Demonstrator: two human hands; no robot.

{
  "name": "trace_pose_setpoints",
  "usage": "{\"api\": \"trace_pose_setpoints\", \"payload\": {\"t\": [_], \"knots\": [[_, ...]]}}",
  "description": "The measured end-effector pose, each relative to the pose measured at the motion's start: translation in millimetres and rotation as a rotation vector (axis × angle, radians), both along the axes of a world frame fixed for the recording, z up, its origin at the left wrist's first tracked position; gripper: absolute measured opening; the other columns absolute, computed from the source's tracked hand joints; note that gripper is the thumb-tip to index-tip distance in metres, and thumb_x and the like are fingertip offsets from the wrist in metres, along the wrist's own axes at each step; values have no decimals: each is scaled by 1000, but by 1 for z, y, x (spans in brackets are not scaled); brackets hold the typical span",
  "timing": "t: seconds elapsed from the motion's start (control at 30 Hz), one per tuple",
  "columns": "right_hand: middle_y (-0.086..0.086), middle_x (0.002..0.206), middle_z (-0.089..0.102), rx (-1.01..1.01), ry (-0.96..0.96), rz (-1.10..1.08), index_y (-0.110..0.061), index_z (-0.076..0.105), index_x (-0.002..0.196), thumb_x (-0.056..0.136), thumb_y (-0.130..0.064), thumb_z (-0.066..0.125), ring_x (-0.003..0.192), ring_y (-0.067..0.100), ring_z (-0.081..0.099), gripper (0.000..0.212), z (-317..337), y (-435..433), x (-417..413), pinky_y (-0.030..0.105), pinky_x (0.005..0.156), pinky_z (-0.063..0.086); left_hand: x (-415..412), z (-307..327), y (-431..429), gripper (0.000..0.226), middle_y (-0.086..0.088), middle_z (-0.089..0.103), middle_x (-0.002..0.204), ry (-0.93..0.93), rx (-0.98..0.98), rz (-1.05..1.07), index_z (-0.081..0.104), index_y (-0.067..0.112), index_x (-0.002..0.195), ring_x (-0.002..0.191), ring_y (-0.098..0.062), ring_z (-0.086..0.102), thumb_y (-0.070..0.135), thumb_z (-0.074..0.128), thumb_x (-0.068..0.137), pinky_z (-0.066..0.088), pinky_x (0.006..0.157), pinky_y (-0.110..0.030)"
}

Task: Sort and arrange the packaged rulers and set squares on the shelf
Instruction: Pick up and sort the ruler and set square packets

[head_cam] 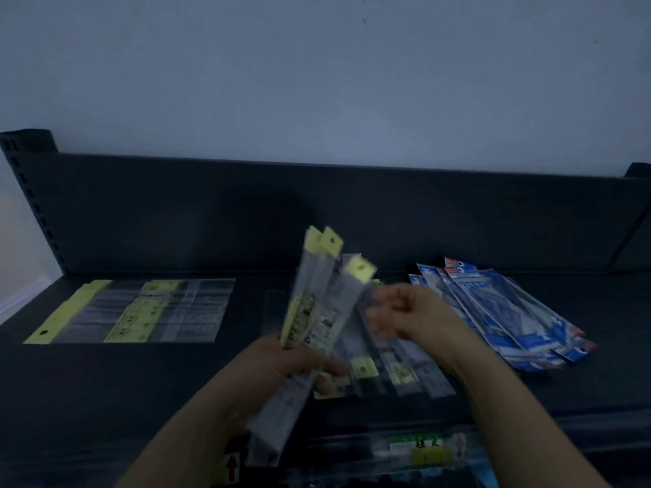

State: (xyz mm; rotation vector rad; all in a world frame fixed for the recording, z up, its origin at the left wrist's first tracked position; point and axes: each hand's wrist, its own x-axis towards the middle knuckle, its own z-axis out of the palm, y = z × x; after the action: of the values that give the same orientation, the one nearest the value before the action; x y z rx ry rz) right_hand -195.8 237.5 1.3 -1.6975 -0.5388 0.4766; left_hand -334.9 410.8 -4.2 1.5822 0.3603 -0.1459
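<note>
Packaged rulers (317, 304) I am gripping in my left hand (281, 361); right hand (405, 311) hold unclear; row (141, 311) laid, pile (398, 371) remaining.

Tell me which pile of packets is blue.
The fanned pile of blue-and-white plastic packets at far right; the clear plastic sleeves laid at left have yellow headers.

Room dim, cold blue-grey cast throughout. Wall (317, 82) above shelf (141, 382) palest area, light on it even and diffuse. Shelf itself near black, surface detail lost in shadow. Right hand (405, 311) over shelf smeared by motion blur, fingers indistinct. Ruler packets (317, 294) in left hand (281, 361), above shelf front, soft, print unreadable. Shelf's back edge bows and side posts lean: wide-angle distortion.
</note>
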Motion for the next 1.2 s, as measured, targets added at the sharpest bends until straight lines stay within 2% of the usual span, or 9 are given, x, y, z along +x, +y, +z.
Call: {"api": "trace_pose_setpoints", "payload": {"t": [0.07,0.13,0.33,0.47,0.6,0.67,0.83,1.0,1.2], "knots": [[5,72,65,-388,-198,47,-9,66,86,82,-14,72,57,10,59,9,-15,-6,-3,22,56,52,-1,-5,6,14,-9,75,88,9,-13,139,72,6,93,69,-18,69,12,60,90,51,65,-29],[-3,71,66,-592,-312,69,-17,67,78,80,-22,74,61,7,60,9,-30,-10,-7,27,62,53,-2,-8,10,16,-15,75,89,13,-83,226,65,5,96,67,-20,69,4,49,95,51,63,-31],[-18,96,65,-431,-314,54,-25,72,102,87,-13,67,87,-4,58,20,-40,-3,-23,9,80,48,4,-20,7,25,-15,72,98,28,-97,292,58,2,117,81,-16,72,3,47,95,50,52,-25],[-21,117,56,-404,-427,199,-15,69,114,94,-3,52,102,-13,50,29,-47,3,-31,-6,83,32,2,-16,7,22,-15,71,89,16,-78,314,59,5,111,55,-9,68,2,46,94,47,45,-22],[-7,121,59,-424,-488,157,-14,67,115,91,-12,60,108,7,54,25,-56,5,-31,19,97,44,1,-17,9,21,-18,66,87,36,-85,323,58,4,111,44,-9,63,4,45,95,43,37,-18],[7,108,61,-470,-494,97,-4,66,105,87,-22,67,96,18,58,26,-54,9,-34,36,90,49,1,-19,11,22,-19,66,92,41,-99,334,61,3,110,45,-10,64,3,45,95,44,37,-19],[4,66,57,-402,-254,-2,2,66,81,83,-31,71,53,9,50,34,-53,26,-43,26,54,41,2,-20,8,25,-18,69,92,44,-151,285,70,3,99,52,-12,66,4,46,93,47,44,-20],[-2,65,62,-271,-6,-121,-11,67,76,86,-20,68,59,10,54,14,-46,27,-42,19,54,43,-1,-21,9,28,-13,69,98,36,-147,261,70,3,103,61,-12,67,6,43,95,48,47,-22],[7,72,62,-14,246,-247,-7,61,75,80,6,67,64,17,59,15,-43,20,-41,21,51,51,-4,-22,12,27,-10,71,94,-9,-133,292,69,5,98,61,-10,67,6,43,94,47,49,-23]]}}
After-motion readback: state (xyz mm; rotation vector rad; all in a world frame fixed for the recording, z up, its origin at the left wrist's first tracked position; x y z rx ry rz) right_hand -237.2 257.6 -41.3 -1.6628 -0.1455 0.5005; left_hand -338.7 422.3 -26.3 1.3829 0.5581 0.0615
